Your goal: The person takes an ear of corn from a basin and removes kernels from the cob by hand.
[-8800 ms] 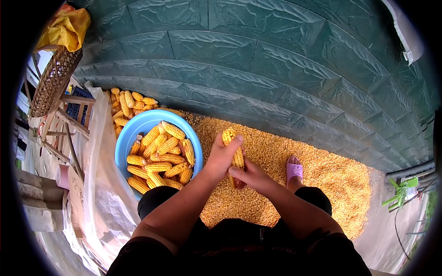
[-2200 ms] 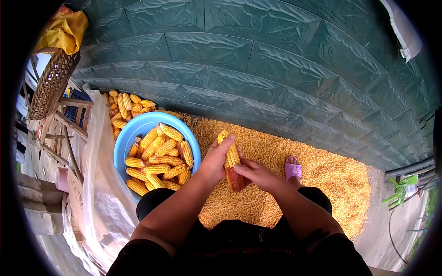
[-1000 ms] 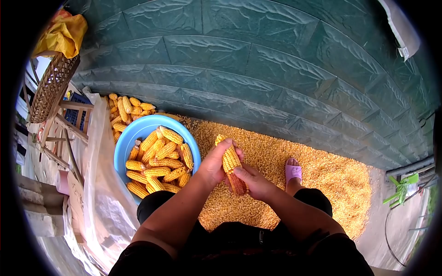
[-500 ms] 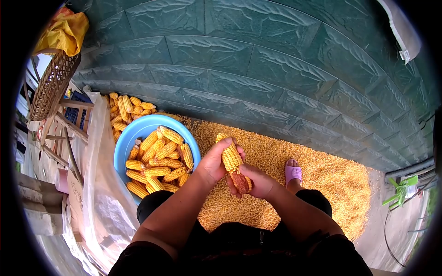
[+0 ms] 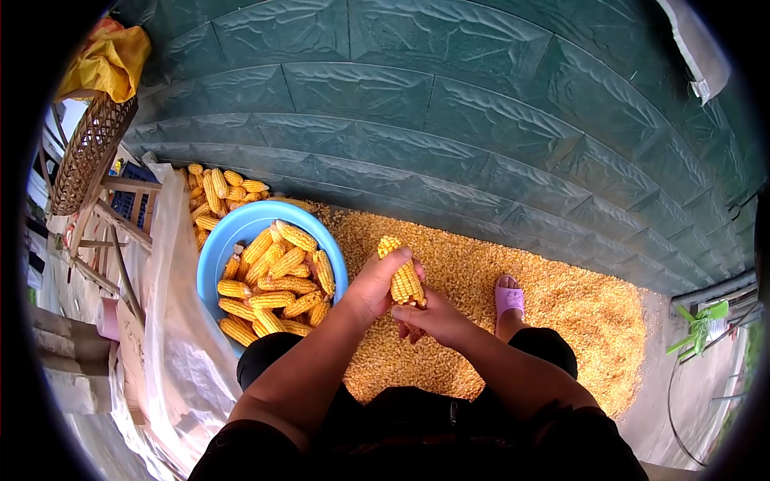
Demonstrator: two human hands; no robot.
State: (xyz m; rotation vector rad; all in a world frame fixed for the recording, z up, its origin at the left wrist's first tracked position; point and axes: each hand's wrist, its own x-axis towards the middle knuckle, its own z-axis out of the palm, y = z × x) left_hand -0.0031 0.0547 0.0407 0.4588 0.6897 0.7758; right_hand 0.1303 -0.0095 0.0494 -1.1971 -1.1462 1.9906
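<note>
One cob [image 5: 407, 286], visibly still kernelled, is clasped by left hand [image 5: 371, 285] and right hand [image 5: 438, 317]; shelled kernels [image 5: 569, 337] lie beneath this grip, unshelled cobs [image 5: 273, 300] left of it.

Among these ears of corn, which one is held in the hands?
The corn ear between the left hand and right hand, above the loose kernels; the other visible ears lie in the blue basin or the pile beyond it.

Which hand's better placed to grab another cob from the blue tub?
Left, likely. The left hand is nearer the blue tub, which stands on that side; the right hand is farther, at the lower end of the held cob. Catch: left grips its upper part.
</note>
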